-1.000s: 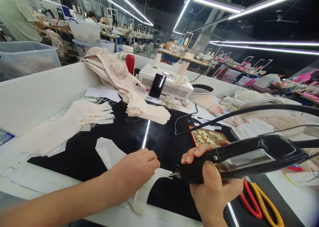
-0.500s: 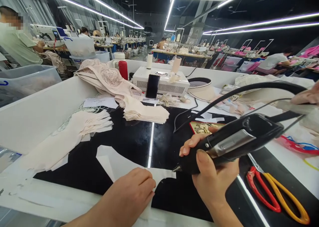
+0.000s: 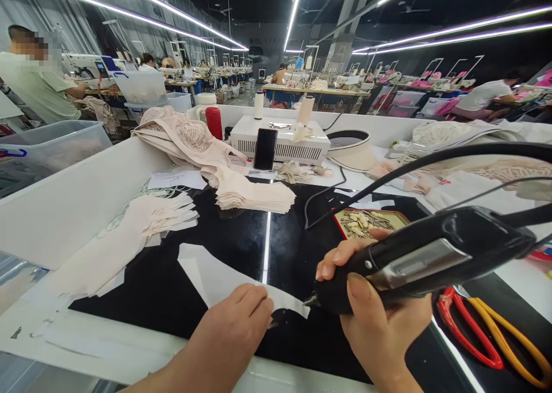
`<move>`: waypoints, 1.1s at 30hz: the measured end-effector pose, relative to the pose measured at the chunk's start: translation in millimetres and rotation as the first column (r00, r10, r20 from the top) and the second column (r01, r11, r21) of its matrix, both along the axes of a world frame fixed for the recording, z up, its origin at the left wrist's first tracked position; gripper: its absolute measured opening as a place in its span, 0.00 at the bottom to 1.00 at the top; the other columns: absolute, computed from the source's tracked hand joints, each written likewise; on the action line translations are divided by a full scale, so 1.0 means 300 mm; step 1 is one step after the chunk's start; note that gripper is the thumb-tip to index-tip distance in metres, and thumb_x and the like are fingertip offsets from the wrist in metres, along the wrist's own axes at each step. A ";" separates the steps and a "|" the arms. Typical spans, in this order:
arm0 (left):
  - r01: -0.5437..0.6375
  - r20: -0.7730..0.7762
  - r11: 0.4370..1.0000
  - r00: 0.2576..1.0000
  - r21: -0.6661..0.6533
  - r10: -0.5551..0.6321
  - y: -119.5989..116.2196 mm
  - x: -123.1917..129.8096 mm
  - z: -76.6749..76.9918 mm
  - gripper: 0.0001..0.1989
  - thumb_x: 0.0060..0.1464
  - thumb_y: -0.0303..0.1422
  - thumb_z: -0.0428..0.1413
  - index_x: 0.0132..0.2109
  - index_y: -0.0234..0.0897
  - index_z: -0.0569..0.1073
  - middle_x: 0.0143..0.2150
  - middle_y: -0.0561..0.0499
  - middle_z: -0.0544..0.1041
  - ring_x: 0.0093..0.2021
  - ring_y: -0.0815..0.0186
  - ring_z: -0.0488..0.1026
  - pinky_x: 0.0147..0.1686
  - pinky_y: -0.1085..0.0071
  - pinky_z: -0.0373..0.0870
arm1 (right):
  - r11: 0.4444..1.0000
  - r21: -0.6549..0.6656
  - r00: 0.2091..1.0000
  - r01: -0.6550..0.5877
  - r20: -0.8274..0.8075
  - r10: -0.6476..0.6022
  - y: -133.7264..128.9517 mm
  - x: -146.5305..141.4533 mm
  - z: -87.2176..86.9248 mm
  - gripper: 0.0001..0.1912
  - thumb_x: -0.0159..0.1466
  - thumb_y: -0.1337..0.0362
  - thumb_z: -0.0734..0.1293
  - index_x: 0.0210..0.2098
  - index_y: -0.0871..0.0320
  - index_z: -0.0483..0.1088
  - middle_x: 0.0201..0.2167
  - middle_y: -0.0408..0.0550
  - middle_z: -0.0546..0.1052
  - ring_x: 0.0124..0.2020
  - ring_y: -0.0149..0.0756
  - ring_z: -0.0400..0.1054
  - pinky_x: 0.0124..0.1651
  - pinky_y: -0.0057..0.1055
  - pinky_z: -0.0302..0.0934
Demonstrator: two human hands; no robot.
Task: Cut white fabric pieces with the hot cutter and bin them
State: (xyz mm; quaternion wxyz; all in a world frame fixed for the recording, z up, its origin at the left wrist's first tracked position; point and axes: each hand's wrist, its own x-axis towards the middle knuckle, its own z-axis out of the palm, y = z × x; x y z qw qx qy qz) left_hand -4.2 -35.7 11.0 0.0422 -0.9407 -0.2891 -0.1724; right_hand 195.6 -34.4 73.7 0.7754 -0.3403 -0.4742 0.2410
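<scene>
A curved white fabric piece [image 3: 215,275] lies on the black tabletop [image 3: 241,232] in front of me. My left hand [image 3: 241,324] is closed on its near edge, fingertips pinched together. In my right hand [image 3: 371,301] is a black corded tool [image 3: 414,255] with a silver panel. Its pointed metal tip touches or nearly touches the right end of the fabric. My fingers wrap round the tool's front part, thumb on the near side.
Scissors [image 3: 487,330] with red and orange handles lie at the right. Beyond stand a tray of small parts [image 3: 371,223], fabric stacks [image 3: 254,195], a phone [image 3: 265,149] and a white box [image 3: 280,140]. A black cord arches over the right side.
The fabric's right end now curves down toward the near side, with the tool tip still at it. The view has shifted slightly, and more of the parts tray shows. Another hand at the far right has gone.
</scene>
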 end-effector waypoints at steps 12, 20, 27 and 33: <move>-0.094 0.030 0.992 0.995 0.079 0.092 -0.014 0.032 0.015 0.24 0.65 0.49 0.63 0.57 0.35 0.74 0.49 0.43 0.81 0.46 0.57 0.80 0.44 0.66 0.80 | 1.000 -0.001 1.000 -0.002 0.008 0.002 -0.023 -0.014 0.006 0.21 0.64 0.63 0.75 0.54 0.51 0.68 0.31 0.41 0.77 0.26 0.35 0.73 0.27 0.35 0.72; -0.102 0.077 0.985 0.993 0.140 0.092 -0.045 0.038 -0.036 0.45 0.42 0.64 0.69 0.62 0.44 0.73 0.56 0.37 0.80 0.53 0.46 0.79 0.49 0.55 0.81 | 1.000 -0.022 1.000 -0.009 -0.010 0.008 -0.039 -0.029 0.010 0.21 0.63 0.63 0.76 0.53 0.50 0.69 0.31 0.41 0.77 0.25 0.35 0.72 0.25 0.33 0.70; -0.092 0.102 0.987 0.992 0.129 0.079 -0.048 0.043 -0.051 0.45 0.42 0.63 0.71 0.60 0.44 0.74 0.56 0.35 0.79 0.53 0.44 0.79 0.49 0.51 0.81 | 0.997 -0.044 0.998 -0.062 -0.020 0.061 -0.054 -0.024 0.010 0.20 0.64 0.63 0.75 0.54 0.50 0.69 0.32 0.41 0.77 0.26 0.35 0.73 0.26 0.34 0.72; -0.099 0.111 0.989 0.990 0.114 0.086 -0.045 0.043 -0.056 0.44 0.44 0.64 0.69 0.61 0.44 0.74 0.56 0.36 0.78 0.54 0.43 0.78 0.50 0.50 0.80 | 0.999 -0.024 0.999 -0.035 -0.038 0.034 -0.003 -0.036 0.020 0.20 0.64 0.60 0.75 0.53 0.50 0.69 0.31 0.40 0.76 0.25 0.35 0.72 0.27 0.36 0.72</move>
